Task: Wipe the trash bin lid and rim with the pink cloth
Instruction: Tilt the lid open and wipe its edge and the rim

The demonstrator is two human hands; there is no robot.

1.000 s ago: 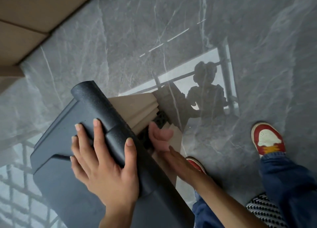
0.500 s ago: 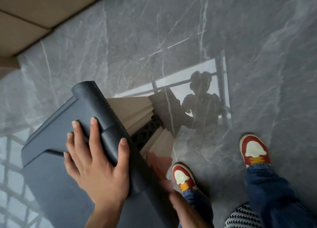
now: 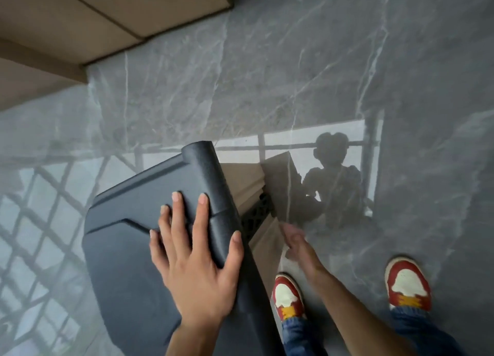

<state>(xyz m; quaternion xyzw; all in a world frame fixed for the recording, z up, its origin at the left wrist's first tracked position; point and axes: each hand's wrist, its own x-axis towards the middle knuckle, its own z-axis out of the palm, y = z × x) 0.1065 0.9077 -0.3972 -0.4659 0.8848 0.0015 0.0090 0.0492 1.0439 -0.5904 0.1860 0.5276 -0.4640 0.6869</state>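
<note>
The dark grey plastic lid [image 3: 128, 222] of the trash bin fills the lower left, with a rounded hinge bar along its right edge. My left hand [image 3: 196, 259] lies flat on the lid, fingers spread and thumb hooked over the bar. The bin's beige body [image 3: 246, 184] shows below the lid on the right. My right hand [image 3: 296, 244] hovers blurred beside the bin body, fingers loose, holding nothing that I can see. No pink cloth is in view.
Glossy grey marble floor [image 3: 267, 74] reflects a window and a figure. Beige steps or cabinet edges [image 3: 93, 16] sit at the top left. My red and white shoes [image 3: 287, 297] [image 3: 407, 283] stand right of the bin.
My right hand left the gap under the lid, dropped down beside the bin, then rose again at its side. The view shifted; my left hand stayed on the lid.
</note>
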